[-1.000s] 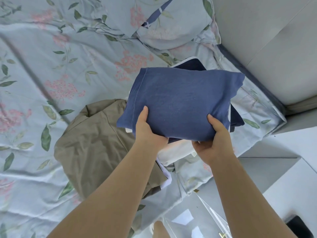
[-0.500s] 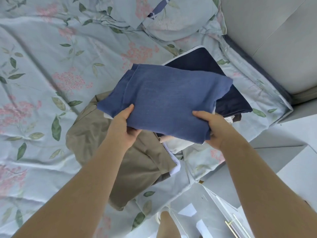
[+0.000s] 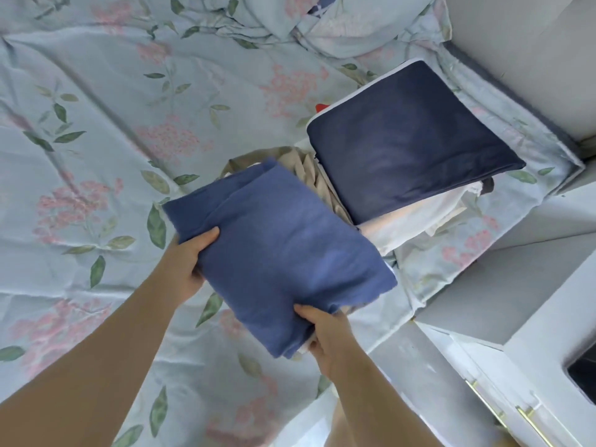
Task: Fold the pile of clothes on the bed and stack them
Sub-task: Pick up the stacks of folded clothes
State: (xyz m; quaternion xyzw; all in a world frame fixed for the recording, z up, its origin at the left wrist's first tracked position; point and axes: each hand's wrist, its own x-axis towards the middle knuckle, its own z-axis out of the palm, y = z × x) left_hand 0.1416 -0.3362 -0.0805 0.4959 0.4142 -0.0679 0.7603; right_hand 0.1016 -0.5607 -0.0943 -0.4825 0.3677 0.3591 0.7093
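The bed (image 3: 96, 156) has a floral sheet. Over by its right edge sits the stack (image 3: 409, 146), with a navy piece on top and white layers under it. The folded blue garment (image 3: 277, 253) is held up just beside the stack, over a crumpled khaki garment (image 3: 309, 169). The left hand (image 3: 187, 266) grips its far-left edge, thumb on top, and the right hand (image 3: 329, 337) pinches the near corner. My tip: keep it level, land it square on the navy, then slide your fingers out flat so the folds don't drag.
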